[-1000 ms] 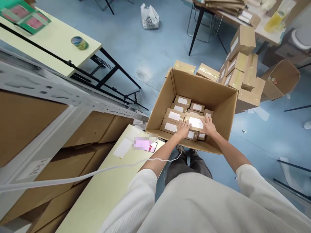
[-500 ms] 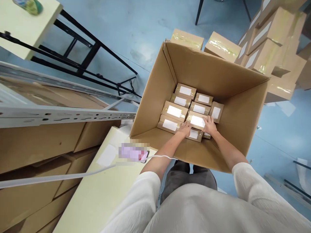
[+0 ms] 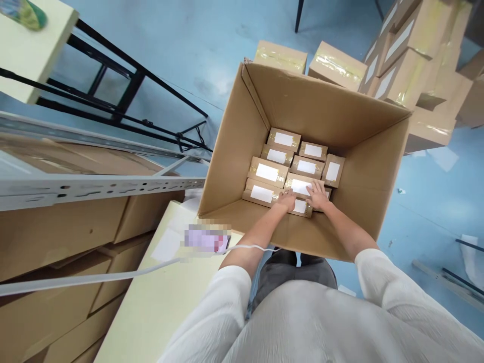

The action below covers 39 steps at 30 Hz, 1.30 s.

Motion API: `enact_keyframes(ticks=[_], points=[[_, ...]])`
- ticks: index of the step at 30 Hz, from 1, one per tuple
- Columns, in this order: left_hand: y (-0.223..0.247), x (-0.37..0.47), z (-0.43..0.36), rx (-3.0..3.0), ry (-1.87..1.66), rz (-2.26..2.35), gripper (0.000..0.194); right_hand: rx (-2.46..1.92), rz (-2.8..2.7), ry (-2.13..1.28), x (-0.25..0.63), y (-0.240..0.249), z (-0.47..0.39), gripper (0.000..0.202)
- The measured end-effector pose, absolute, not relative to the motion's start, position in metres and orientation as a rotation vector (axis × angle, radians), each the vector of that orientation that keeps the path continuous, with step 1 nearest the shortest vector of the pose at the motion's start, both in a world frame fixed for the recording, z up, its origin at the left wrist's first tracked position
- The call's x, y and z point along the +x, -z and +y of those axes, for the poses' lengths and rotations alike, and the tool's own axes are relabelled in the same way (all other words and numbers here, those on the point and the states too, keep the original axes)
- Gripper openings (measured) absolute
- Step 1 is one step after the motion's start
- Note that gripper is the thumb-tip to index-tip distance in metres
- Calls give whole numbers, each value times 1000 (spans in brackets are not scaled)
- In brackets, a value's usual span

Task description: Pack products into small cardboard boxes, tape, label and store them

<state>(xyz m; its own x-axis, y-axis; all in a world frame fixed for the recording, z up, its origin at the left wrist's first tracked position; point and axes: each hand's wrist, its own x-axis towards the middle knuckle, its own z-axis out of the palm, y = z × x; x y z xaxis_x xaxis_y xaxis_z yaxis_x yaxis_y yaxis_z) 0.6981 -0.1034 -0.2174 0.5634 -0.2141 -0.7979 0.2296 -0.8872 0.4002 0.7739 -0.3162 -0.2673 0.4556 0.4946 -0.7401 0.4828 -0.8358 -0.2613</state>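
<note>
While the labelled box (image 3: 300, 186) lies lengthwise across the carton (image 3: 321, 98), the right hand (image 3: 318, 196) touches it, grip loosely spread; the left hand's (image 3: 288, 200) grip I cannot tell.

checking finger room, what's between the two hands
Parts of two labelled small boxes lie between the left hand and right hand, in the head view.

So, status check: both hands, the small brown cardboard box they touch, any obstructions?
Left hand and right hand on white-labelled box, grip unclear. It lies inside large open brown cardboard carton. Similar small boxes crowd its sides.
</note>
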Motion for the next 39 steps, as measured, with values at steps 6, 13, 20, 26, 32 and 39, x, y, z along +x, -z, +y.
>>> enact_keyframes(ticks=[6,13,20,26,32,39], points=[[167,699,-107,2380,1150,-35,66,-2660,-698,-1266,773,218,-335,76],[95,688,-104,2470,975,-60,69,-2771,-429,-966,780,129,-373,65],[30,657,-107,2540,835,-43,65,-2768,-522,-828,748,60,-374,61],[-4,617,-116,2537,642,124,66,-2656,-686,-780,726,30,-365,63],[-32,573,-137,2575,446,343,64,-2556,-934,-703,726,13,-357,61],[-57,502,-168,2549,297,616,62,-2370,-1295,-579,698,-15,-328,58]])
